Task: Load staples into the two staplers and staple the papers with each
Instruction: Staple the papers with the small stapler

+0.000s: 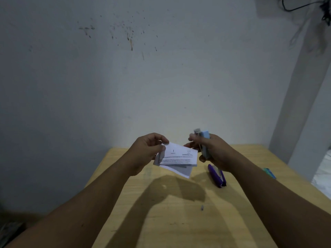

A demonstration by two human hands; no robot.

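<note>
A small stack of white printed papers [177, 159] hangs above the wooden table [161, 212]. My left hand [146, 151] pinches the stack's upper left corner. A light blue stapler [204, 144] stands nearly upright in my right hand [214, 152], its metal nose pointing up, right beside the papers' right edge. The fingertips of that hand touch the papers' top right corner. A purple stapler [216, 175] lies on the table under my right wrist, partly hidden by it.
A small teal object [269, 172] lies near the table's right edge. A tiny grey bit [202, 207] rests on the tabletop closer to me. A stained white wall stands right behind the table, and a pillar rises at the right.
</note>
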